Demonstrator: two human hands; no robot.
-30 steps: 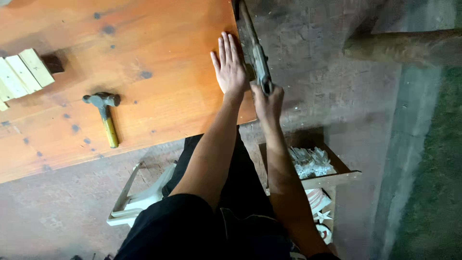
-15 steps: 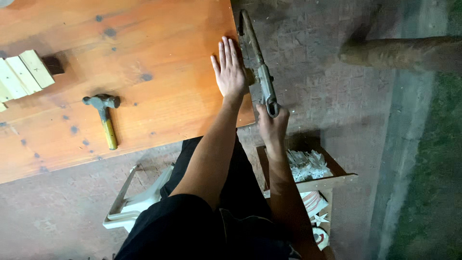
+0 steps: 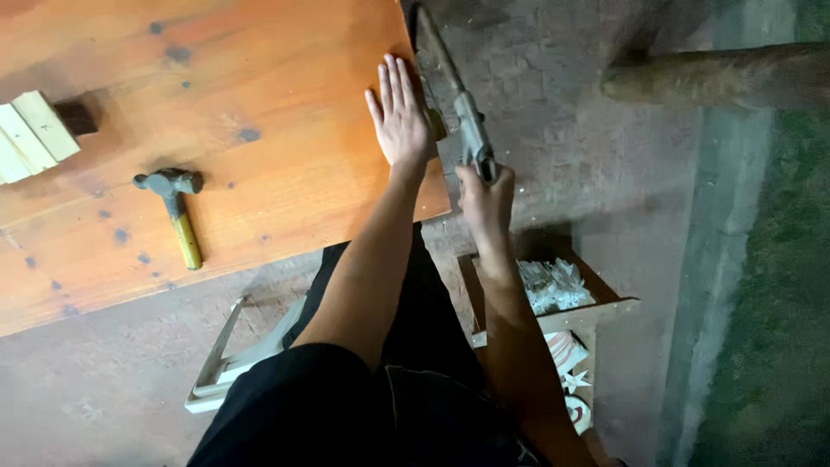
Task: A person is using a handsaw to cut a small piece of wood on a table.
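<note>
Nearest, a small box (image 3: 562,294) of pale scraps is seen by the right forearm, its lower part cut off. The right hand (image 3: 486,195) is closed around the handle of a hand saw (image 3: 458,99), whose blade runs along the wooden board's (image 3: 216,156) edge, teeth blurred. The left hand (image 3: 399,117) is laid flat, fingers spread, on the board. Farther left, a hammer (image 3: 173,207) is seen lying.

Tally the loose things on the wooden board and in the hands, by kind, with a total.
Hammer: 1, lying on the board.
Pale wood blocks: 3 in view, cut off by the frame's edge.
Saw: 1, gripped by the right hand at the board's edge; the left hand lies flat on the board.
Total: 5
</note>
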